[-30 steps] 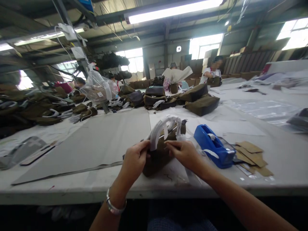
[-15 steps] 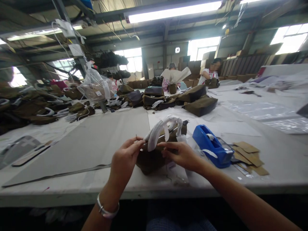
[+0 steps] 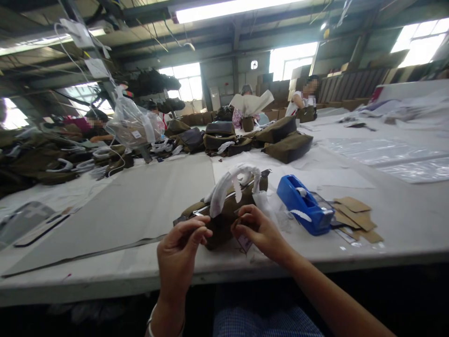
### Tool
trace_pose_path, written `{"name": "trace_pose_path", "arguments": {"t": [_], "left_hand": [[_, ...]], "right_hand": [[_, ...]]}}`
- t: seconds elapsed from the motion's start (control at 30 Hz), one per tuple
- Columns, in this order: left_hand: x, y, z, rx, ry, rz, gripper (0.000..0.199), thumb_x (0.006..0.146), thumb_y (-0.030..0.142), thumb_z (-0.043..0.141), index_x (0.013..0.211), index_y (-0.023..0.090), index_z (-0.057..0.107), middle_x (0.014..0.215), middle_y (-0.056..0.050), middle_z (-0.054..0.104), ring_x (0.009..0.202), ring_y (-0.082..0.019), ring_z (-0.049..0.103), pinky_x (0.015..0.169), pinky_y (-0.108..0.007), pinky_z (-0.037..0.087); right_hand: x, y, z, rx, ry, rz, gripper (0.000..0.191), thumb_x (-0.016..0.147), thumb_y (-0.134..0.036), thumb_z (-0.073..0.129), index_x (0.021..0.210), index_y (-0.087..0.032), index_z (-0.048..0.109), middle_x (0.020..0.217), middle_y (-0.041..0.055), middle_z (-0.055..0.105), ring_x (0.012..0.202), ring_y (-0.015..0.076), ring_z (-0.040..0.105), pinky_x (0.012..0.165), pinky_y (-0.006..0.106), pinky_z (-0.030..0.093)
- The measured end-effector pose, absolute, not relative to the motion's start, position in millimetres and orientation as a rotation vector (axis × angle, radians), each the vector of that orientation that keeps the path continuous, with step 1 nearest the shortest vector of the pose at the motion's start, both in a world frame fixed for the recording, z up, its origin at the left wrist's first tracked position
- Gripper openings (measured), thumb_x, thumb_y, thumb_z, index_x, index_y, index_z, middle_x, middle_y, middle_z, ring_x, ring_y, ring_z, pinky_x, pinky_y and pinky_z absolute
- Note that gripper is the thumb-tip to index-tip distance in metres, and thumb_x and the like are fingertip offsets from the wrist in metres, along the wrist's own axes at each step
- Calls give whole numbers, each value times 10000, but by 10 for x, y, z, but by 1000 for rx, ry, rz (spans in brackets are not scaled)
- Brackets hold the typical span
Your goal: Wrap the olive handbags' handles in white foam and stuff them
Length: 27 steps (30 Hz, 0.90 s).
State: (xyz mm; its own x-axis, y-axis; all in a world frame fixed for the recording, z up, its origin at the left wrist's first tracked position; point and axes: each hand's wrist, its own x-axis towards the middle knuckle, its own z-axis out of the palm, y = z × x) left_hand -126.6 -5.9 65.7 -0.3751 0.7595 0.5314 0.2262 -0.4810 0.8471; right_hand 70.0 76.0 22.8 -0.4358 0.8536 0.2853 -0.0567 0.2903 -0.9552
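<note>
An olive-brown handbag [image 3: 228,217] lies on the table before me, its top zipper [image 3: 202,210] showing. White wrapping covers its arched handles [image 3: 220,196]. My left hand [image 3: 182,238] is at the bag's near left side, thumb and fingers curled close together. Whatever may be between those fingertips is too small to tell. At the front of the bag, my right hand [image 3: 257,229] is closed in a pinch, its fingertips hiding what they grip. Just below them hangs a small pale tag [image 3: 244,243].
Right of the bag stands a blue tape dispenser [image 3: 305,206], with brown card pieces [image 3: 354,215] beside it. A large grey sheet [image 3: 147,201] lies to the left. More olive bags [image 3: 287,144] are piled farther back, where several people work. Clear plastic sheets [image 3: 386,157] lie at right.
My left hand has left the zipper and moved down and left, uncovering the bag's left end. My right hand's fingers have curled into a pinch, with the tag now showing below.
</note>
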Motion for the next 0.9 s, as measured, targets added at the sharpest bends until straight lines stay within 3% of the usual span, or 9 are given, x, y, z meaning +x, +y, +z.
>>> {"name": "trace_pose_path", "arguments": {"t": [0.07, 0.17, 0.3, 0.47, 0.6, 0.9], "left_hand": [[-1184, -13, 638, 1484, 1270, 1813, 43, 895, 268, 738, 905, 232, 760, 868, -3, 779, 650, -116, 693, 569, -194, 562], [-1105, 56, 600, 1610, 1425, 1686, 112, 919, 305, 706, 971, 236, 778, 799, 0, 774, 679, -132, 714, 634, -209, 583], [-1065, 115, 562, 1784, 1672, 1608, 186, 933, 337, 678, 1051, 236, 782, 893, -21, 785, 776, -165, 742, 785, -267, 595], [-1045, 92, 572, 1804, 1702, 1576, 204, 938, 354, 663, 1041, 224, 782, 902, -27, 788, 780, -179, 748, 790, -284, 599], [-1056, 74, 565, 1779, 1692, 1569, 207, 942, 363, 657, 1035, 227, 781, 883, -21, 785, 768, -171, 741, 785, -281, 599], [-1096, 74, 520, 1716, 1639, 1578, 195, 941, 353, 669, 1051, 235, 778, 886, -7, 774, 752, -142, 726, 744, -237, 578]], "right_hand": [[659, 748, 214, -784, -1709, 1113, 219, 909, -274, 686, 1087, -258, 559, 907, -9, 720, 856, 169, 703, 733, 271, 521], [605, 754, 187, -807, -1790, 882, 212, 939, -293, 664, 1120, -263, 558, 927, -9, 708, 859, 167, 701, 753, 267, 528], [525, 799, 145, -849, -1889, 503, 237, 992, -255, 580, 1224, -256, 533, 1064, 38, 713, 936, 200, 710, 791, 298, 545], [450, 872, 174, -900, -1915, 32, 193, 1008, -238, 544, 1182, -234, 629, 1208, 106, 663, 1114, 267, 635, 951, 395, 520], [436, 927, 210, -927, -1899, -44, 194, 989, -251, 596, 1157, -244, 695, 1186, 104, 674, 1047, 262, 629, 945, 426, 512], [435, 1019, 322, -837, -2017, 146, 146, 1017, -256, 563, 999, -221, 704, 943, 58, 701, 934, 224, 631, 857, 343, 511]]}}
